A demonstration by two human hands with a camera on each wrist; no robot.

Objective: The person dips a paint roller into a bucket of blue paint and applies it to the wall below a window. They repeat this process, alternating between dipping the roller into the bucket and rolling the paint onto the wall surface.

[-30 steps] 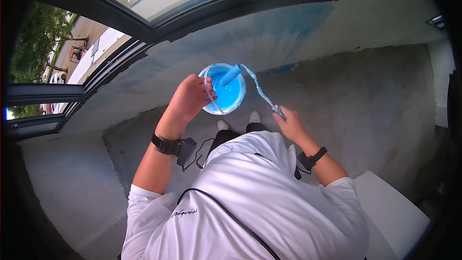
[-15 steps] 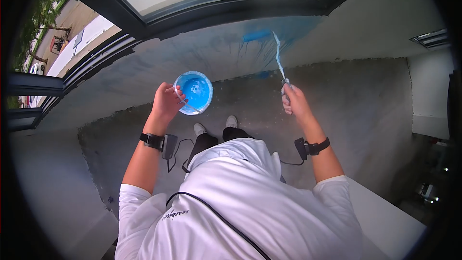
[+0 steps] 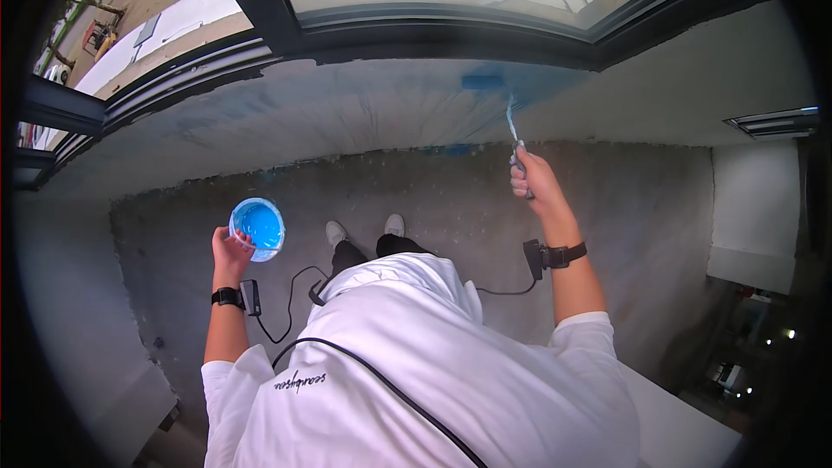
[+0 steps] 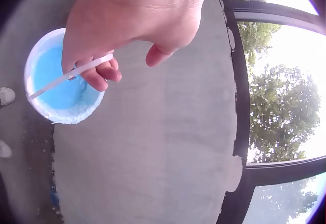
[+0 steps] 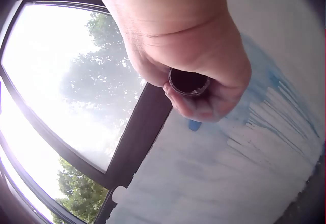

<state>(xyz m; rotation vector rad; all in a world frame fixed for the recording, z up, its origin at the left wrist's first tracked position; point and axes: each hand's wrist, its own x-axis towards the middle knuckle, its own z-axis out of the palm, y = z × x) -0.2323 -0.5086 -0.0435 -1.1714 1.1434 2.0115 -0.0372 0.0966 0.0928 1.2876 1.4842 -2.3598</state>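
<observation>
The roller [image 3: 490, 83] is gripped in the right hand [image 3: 542, 184], its cylinder [image 3: 477, 82] lying crosswise ahead, slightly left, at the wall [image 3: 373, 113]; the bucket [image 4: 76, 115] is held by its strap [image 4: 71, 75] in the left hand [image 3: 230, 257].

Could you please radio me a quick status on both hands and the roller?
Left hand holding bucket by handle. Right hand gripping roller, head against wall. Nothing visibly blocking.

The floor [image 3: 468, 208] is grey, with pale specks [image 3: 372, 159] (and blue paint [image 3: 456, 149] at its edge). Two light shoes [image 3: 394, 225] stand on it.
</observation>
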